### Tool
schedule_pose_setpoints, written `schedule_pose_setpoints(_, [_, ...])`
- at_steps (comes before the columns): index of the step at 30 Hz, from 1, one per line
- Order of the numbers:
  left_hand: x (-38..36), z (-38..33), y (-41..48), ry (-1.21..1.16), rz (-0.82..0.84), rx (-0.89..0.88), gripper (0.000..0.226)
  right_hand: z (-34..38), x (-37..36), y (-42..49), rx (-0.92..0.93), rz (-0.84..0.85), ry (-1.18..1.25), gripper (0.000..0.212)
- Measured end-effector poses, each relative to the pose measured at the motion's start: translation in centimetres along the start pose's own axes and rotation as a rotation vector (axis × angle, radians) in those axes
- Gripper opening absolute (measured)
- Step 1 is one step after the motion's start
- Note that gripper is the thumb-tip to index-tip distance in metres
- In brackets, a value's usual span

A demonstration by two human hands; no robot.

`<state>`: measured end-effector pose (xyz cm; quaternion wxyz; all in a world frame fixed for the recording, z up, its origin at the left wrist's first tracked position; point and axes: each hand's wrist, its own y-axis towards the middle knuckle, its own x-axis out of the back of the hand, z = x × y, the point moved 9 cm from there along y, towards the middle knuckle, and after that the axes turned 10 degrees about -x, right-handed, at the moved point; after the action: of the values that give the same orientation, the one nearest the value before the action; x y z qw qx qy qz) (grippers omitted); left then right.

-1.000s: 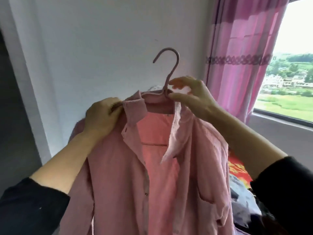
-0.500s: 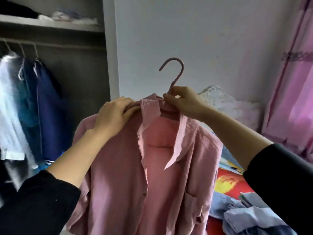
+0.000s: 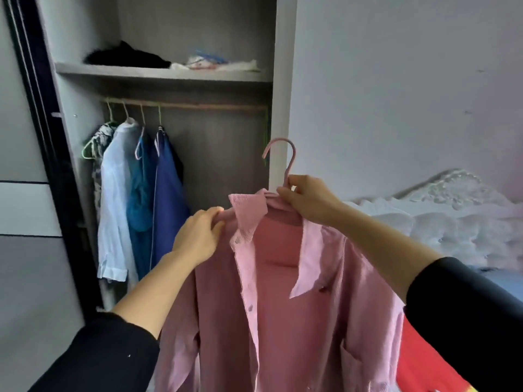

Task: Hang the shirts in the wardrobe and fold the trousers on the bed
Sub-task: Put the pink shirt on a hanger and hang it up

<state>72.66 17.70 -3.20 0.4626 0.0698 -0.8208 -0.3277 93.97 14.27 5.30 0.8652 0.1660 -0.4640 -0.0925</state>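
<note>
Head view. The pink shirt (image 3: pixel 283 306) sat on a pink hanger (image 3: pixel 291 162), unbuttoned, and was held up in front of the open wardrobe (image 3: pixel 278 80). The right hand (image 3: pixel 308 199) pinched the hanger's neck just below the hook, above the collar. The left hand (image 3: pixel 198 236) gripped the shirt's shoulder seam. The hook was not on the rail (image 3: pixel 198 104). A white shirt (image 3: pixel 113 193) and a blue garment (image 3: pixel 167 199) hung at the rail's left end. Dark clothing lay on the shelf (image 3: pixel 158 73) above. The bed (image 3: pixel 452 222) stood at the right.
</note>
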Motion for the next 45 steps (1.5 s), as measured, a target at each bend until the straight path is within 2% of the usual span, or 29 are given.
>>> schedule_pose_setpoints(10, [-4.0, 9.8, 10.2, -0.067, 0.175, 0.065, 0.034, 3.3, -8.8, 14.5, 0.044, 0.065, -0.087, 0.032])
schedule_pose_setpoints(17, [-2.9, 16.5, 20.0, 0.009, 0.141, 0.091, 0.042, 5.9, -12.7, 25.6, 0.02, 0.133, -0.092, 0.028])
schedule_pose_setpoints(24, [-1.3, 23.1, 28.3, 0.103, 0.052, -0.002, 0.028, 9.1, -17.0, 34.6, -0.004, 0.085, -0.067, 0.025])
schedule_pose_setpoints(31, [1.2, 30.1, 37.6, 0.197, -0.047, -0.134, 0.041, 12.1, -20.9, 43.4, -0.055, -0.005, -0.099, 0.02])
schedule_pose_setpoints(35, [2.0, 34.3, 43.3, 0.265, -0.011, -0.173, 0.048, 13.6, -22.3, 48.7, -0.11, -0.074, -0.108, 0.019])
schedule_pose_setpoints(41, [4.6, 36.9, 50.0, 0.358, -0.055, -0.225, 0.071, 15.4, -23.1, 55.3, -0.18, -0.196, -0.078, 0.013])
schedule_pose_setpoints(45, [5.2, 37.1, 53.2, 0.386, -0.101, -0.269, 0.091, 16.7, -23.0, 58.5, -0.183, -0.252, -0.097, 0.018])
